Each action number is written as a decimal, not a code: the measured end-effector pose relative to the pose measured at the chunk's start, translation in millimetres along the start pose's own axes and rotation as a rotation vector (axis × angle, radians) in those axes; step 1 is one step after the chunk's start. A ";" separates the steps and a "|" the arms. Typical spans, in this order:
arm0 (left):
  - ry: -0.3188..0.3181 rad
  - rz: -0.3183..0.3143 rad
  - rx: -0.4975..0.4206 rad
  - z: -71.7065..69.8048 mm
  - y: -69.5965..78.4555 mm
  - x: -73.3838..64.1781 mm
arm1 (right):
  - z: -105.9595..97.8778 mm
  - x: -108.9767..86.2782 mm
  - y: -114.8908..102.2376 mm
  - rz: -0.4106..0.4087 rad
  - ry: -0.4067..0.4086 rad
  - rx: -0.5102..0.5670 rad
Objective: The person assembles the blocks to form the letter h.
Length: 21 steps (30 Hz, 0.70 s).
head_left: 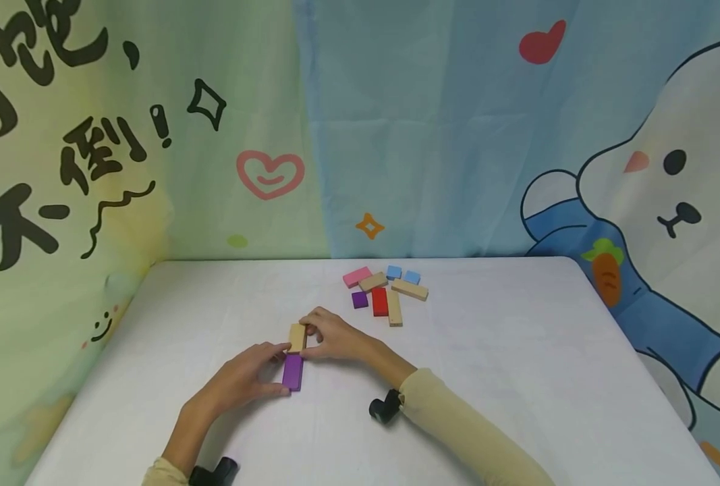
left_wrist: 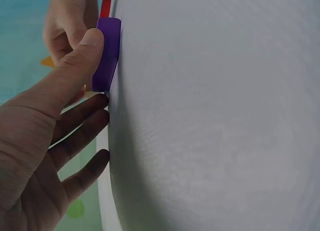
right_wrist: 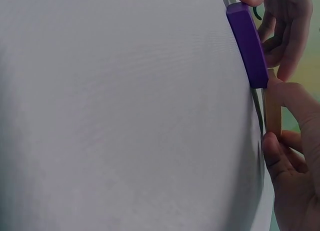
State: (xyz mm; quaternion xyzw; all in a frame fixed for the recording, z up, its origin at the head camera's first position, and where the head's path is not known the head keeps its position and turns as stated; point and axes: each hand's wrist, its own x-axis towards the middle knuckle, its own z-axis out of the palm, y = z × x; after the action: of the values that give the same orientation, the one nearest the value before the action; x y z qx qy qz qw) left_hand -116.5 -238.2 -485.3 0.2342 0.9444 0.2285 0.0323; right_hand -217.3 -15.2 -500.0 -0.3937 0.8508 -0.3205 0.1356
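A purple block [head_left: 293, 373] lies lengthwise on the white table, left of its middle. End to end with its far end is a natural wood block [head_left: 297, 338]. My left hand [head_left: 238, 379] holds the purple block from the left, thumb at its near end and index finger up by the joint. In the left wrist view the other fingers of that hand spread loosely beside the purple block [left_wrist: 107, 55]. My right hand [head_left: 338, 337] pinches the wood block lengthwise from the right. The right wrist view shows the wood block [right_wrist: 273, 111] between that hand's thumb and fingers.
Behind the hands a loose group of blocks lies on the table [head_left: 505, 378]: a red block [head_left: 380, 302], a small purple one [head_left: 360, 300], a pink one [head_left: 357, 277], two blue ones and several wood ones. A printed curtain [head_left: 408, 169] hangs along the back edge.
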 end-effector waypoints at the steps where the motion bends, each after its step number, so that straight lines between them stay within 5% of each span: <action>1: 0.002 0.008 0.009 0.2 -0.2 0.3 | 0.1 0.1 0.7 0.002 -0.002 0.005; 21: 0.010 -0.001 0.050 -0.2 0.3 0.8 | -1.2 -1.4 -3.7 0.040 -0.066 0.024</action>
State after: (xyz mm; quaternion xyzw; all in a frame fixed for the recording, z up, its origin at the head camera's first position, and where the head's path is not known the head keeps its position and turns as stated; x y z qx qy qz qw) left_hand -117.1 -237.6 -484.9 0.2332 0.9501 0.2058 0.0217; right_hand -214.8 -15.4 -496.7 -0.3854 0.8496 -0.3150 0.1747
